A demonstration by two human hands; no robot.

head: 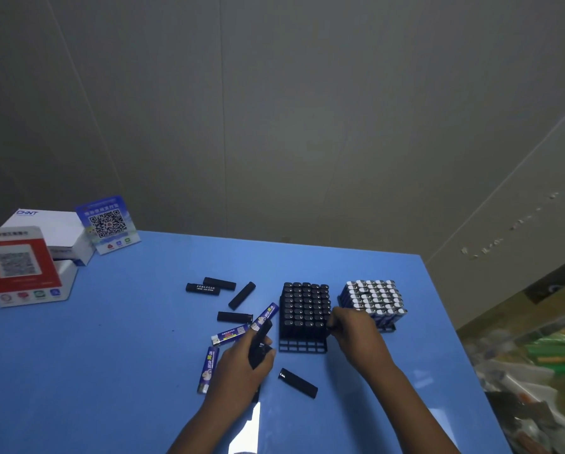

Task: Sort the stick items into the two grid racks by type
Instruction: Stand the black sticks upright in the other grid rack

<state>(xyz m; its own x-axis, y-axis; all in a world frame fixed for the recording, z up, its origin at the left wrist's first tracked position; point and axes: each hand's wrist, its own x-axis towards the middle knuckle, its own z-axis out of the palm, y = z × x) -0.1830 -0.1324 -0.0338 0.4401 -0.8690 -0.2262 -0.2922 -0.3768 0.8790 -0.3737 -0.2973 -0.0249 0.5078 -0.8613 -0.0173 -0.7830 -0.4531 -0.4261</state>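
black rack (304, 317) mid-tabletop (127, 355), nearly full | left hand (243, 360) grips black sticks (259, 344) just left of rack | right hand (353, 332) pinches one at rack's right edge | loose sticks left of rack | light, rigid, slick: pinch mid-body

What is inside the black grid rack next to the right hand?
The black grid rack holds upright black sticks filling most cells; the nearest row looks empty. The right hand covers its right edge, hiding anything there.

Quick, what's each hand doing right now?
Left hand: holding black sticks.
Right hand: fingers pinching something small and dark by the black rack.
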